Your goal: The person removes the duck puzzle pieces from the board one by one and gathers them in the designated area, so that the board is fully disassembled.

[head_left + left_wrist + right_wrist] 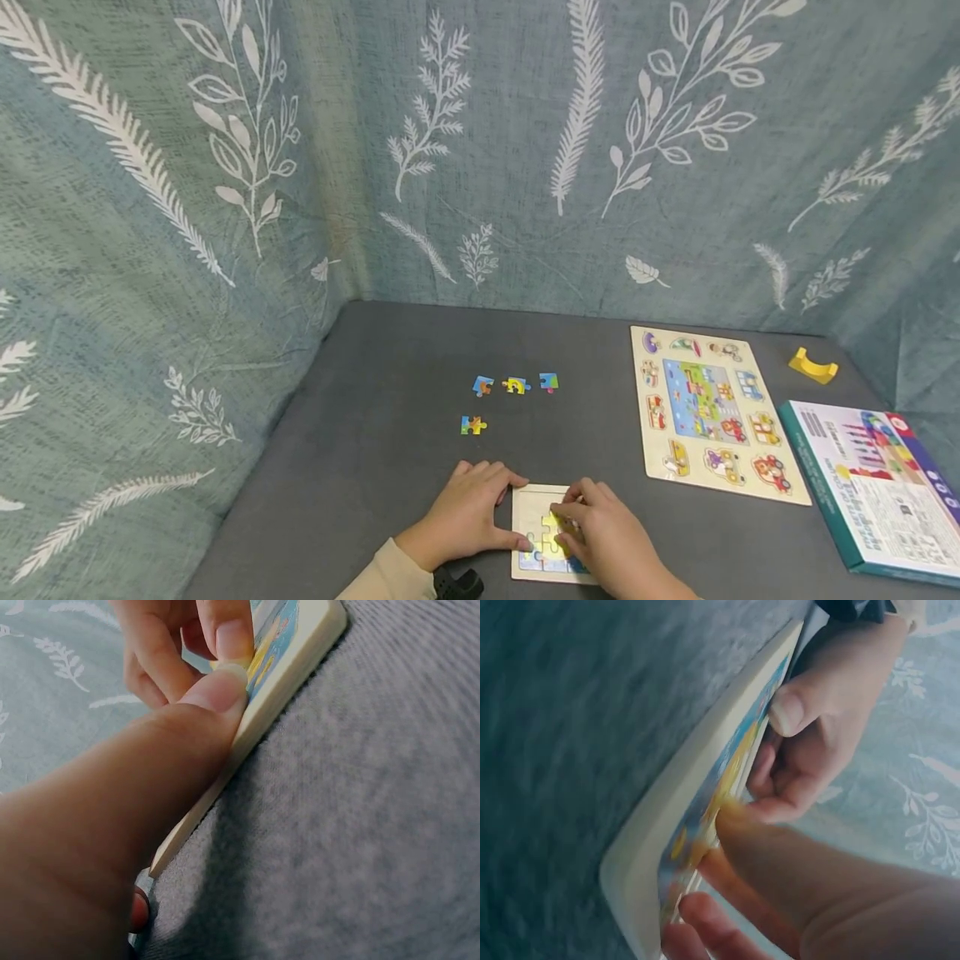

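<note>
A small wooden puzzle tray (530, 500) lies on the dark tabletop, with yellow and blue jigsaw pieces (546, 525) fitted in its lower part. My left hand (472, 508) holds the tray's left side: the thumb presses at the lower left and a fingertip is at the upper left corner. From the right, my right hand (611, 533) reaches over the tray. Its thumb and forefinger pinch at a yellow puzzle piece (727, 806), which they mostly hide and which is blurred in the right wrist view. The tray's right side is hidden under this hand.
Beyond the tray lie several loose jigsaw pieces (516, 385), one (473, 426) nearer than the others. At the right are a wooden vehicle puzzle board (705, 400), a game box (873, 483) and a yellow curved block (813, 367). Patterned cloth (495, 167) hangs around the table.
</note>
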The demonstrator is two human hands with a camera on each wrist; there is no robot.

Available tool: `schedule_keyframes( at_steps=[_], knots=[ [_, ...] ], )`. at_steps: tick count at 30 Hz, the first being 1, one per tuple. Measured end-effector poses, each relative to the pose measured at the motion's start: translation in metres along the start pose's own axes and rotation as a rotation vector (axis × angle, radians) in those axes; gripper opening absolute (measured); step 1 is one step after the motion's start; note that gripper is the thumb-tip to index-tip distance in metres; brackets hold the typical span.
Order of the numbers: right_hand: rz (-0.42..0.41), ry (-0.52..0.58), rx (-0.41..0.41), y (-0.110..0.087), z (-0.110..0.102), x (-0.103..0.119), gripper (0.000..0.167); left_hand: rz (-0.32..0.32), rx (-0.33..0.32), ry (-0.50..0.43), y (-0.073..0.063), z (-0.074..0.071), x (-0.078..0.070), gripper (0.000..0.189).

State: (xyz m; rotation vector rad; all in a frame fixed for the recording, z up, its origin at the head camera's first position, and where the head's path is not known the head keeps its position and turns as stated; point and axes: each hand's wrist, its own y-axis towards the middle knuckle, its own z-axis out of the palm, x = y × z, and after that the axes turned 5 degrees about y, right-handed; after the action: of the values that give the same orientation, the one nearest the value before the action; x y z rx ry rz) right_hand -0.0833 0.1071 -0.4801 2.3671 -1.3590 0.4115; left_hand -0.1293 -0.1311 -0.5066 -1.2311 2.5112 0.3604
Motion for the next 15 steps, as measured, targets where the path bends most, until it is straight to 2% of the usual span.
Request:
schedule_keyframes(
  at_steps=[3, 10, 15],
  knots=[
    [0.024, 0.051, 0.005, 0.001, 0.0, -0.002, 0.026, 0.009, -0.016, 0.0, 0.001, 0.0, 0.0, 0.071],
    [0.146, 0.3, 0.057, 0.005, -0.001, -0.01, 0.032, 0.025, -0.032, -0.015, 0.001, 0.002, 0.0, 0.07],
    [0.15, 0.354, 0.033, 0.005, -0.001, -0.013, 0.037, 0.015, -0.021, -0.016, 0.001, 0.001, 0.0, 0.071]
  ],
)
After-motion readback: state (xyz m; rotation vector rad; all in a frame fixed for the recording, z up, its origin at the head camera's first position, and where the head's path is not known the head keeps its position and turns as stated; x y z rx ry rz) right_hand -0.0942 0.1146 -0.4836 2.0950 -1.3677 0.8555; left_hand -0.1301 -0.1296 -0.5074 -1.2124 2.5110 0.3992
